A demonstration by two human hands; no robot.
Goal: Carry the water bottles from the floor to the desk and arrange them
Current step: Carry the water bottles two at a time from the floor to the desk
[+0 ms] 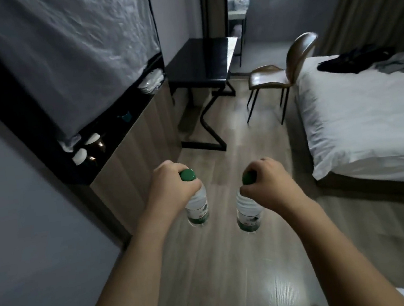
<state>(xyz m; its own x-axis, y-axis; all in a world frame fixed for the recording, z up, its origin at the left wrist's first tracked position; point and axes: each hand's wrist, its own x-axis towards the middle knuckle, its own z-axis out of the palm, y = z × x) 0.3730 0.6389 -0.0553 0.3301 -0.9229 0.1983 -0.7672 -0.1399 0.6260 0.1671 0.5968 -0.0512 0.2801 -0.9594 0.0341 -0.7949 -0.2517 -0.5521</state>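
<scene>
I hold two clear water bottles with green caps and green-white labels, one in each hand, hanging above the wooden floor. My left hand [172, 187] grips the neck of the left bottle [197, 206], whose cap shows between my fingers. My right hand [266, 183] grips the neck of the right bottle [248, 211], with its cap partly hidden. The black desk [199, 63] stands ahead by the left wall, a few steps away, its top bare.
A brown chair [285, 70] stands right of the desk. A bed [370, 115] with white sheets and dark clothes fills the right side. A low wooden cabinet [128, 149] with jars on its dark ledge runs along the left wall. Wooden floor stretches between them.
</scene>
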